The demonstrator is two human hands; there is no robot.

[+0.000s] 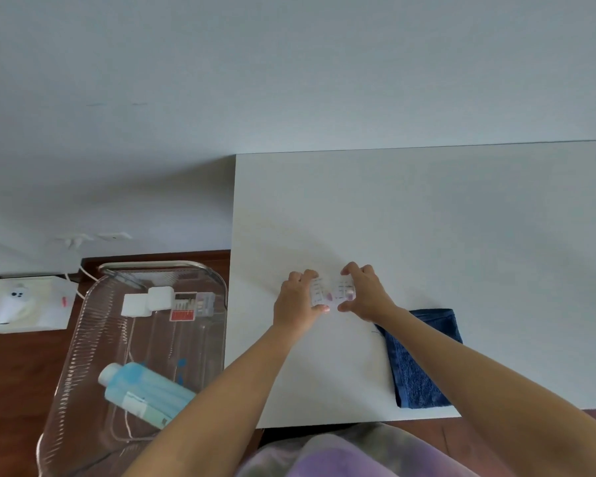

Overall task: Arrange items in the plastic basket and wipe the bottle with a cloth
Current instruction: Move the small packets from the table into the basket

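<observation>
**Inspector:** At the moment of record, the left hand (298, 304) and the right hand (363, 294) were both closed around small white plastic packs (331, 290) with faint markings, one pack to each hand, held just above or on the flat white worktop (427, 218). Which of the two, I could not tell.

**Clerk:** And the basket?

**Inspector:** The clear ribbed plastic basket (83, 339) stood to the left of the worktop, on dark wood and apparently lower. In it lay a pale blue plastic bottle with a white cap (145, 387), on its side, with two white square blocks (148, 301) and a small clear case with a red label (191, 306) at the far end.

**Clerk:** The cloth?

**Inspector:** A folded dark blue towelling cloth (424, 366) lay on the worktop beneath the right forearm, reaching the near edge.

**Clerk:** Hazards?

**Inspector:** Three, in my judgement. The packs were small and smooth; carrying both across the gap to the basket could let one slip to the floor. The right forearm could drag the cloth off the near edge. And the bottle, lying loose, might roll when items landed beside it.
</observation>
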